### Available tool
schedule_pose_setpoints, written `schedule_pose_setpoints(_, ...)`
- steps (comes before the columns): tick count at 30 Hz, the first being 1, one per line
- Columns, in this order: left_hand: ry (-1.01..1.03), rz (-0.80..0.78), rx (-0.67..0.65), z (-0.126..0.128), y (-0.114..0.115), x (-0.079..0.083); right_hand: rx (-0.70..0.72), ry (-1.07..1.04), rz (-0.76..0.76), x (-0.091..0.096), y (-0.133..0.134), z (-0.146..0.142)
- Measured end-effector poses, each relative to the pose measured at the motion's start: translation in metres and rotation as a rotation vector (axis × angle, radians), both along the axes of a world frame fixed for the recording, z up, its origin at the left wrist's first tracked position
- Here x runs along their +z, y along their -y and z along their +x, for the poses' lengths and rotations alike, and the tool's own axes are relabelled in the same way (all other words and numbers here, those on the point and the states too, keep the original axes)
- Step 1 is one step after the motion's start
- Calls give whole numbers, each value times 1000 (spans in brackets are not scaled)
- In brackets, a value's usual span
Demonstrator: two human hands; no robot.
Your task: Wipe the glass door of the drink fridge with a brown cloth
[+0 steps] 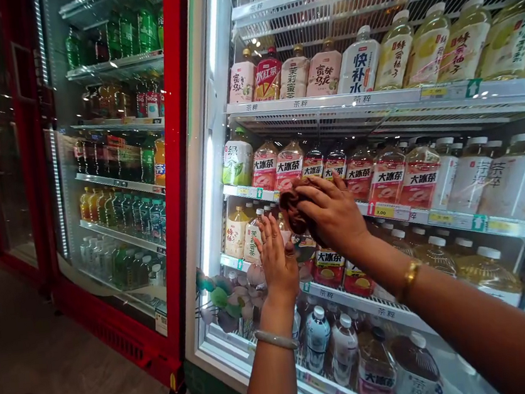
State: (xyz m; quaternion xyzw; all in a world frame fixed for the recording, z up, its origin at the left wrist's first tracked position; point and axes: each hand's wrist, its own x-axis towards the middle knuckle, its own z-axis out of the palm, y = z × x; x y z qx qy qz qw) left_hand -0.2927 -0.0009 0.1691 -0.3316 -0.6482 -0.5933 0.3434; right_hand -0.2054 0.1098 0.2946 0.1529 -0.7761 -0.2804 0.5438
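Note:
My right hand (pixel 333 211) presses a dark brown cloth (pixel 293 206) against the glass door (pixel 496 208) of a drinks cooler, fingers closed over the cloth. A gold bracelet sits on that wrist. My left hand (pixel 276 255) lies flat on the same glass just below and left of the cloth, fingers stretched upward and together, holding nothing. A pale bangle circles the left wrist. Behind the glass stand rows of tea bottles (pixel 386 176) with pink and red labels on white wire shelves.
A red-framed cooler (pixel 178 168) with green and dark bottles stands to the left. A cluster of pastel ornaments (pixel 229 295) hangs at the door's left edge. Grey floor (pixel 38 349) lies at lower left, with a dark mat in the corner.

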Motion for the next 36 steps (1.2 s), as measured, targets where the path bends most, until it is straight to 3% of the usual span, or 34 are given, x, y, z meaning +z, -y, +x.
schedule_pose_setpoints(2,10,21,-6,-3,-3,-3,22,6,-30,1,13,-18)
schedule_pose_setpoints(4,20,68,6,-9,-3,-7,63,105,50,-12,25,-31)
schedule_pose_setpoints(8,-11,77,29,-17,8,-10,91,267,202,-32,22,-20)
schedule_pose_setpoints(11,-28,70,16,-12,14,-6,47,228,244,-12,9,-4)
schedule_pose_setpoints(15,-43,142,-2,-6,15,0,-23,41,82,17,14,-12)
schedule_pose_setpoints(19,-51,60,22,-9,18,2,29,146,203,-7,26,-24)
schedule_pose_setpoints(22,-73,-83,29,-10,18,0,83,248,329,-25,10,-11)
schedule_pose_setpoints(24,-98,-135,-1,-8,12,-3,99,229,353,-17,-6,2)
schedule_pose_setpoints(28,-144,-89,-24,-10,-6,-5,48,106,225,25,-9,8)
schedule_pose_setpoints(30,-158,-10,13,-15,-9,1,23,76,134,37,3,-3)
schedule_pose_setpoints(32,-151,70,49,-23,-6,14,29,111,115,34,14,-13)
schedule_pose_setpoints(36,-149,37,36,-37,12,48,109,303,338,24,4,-6)
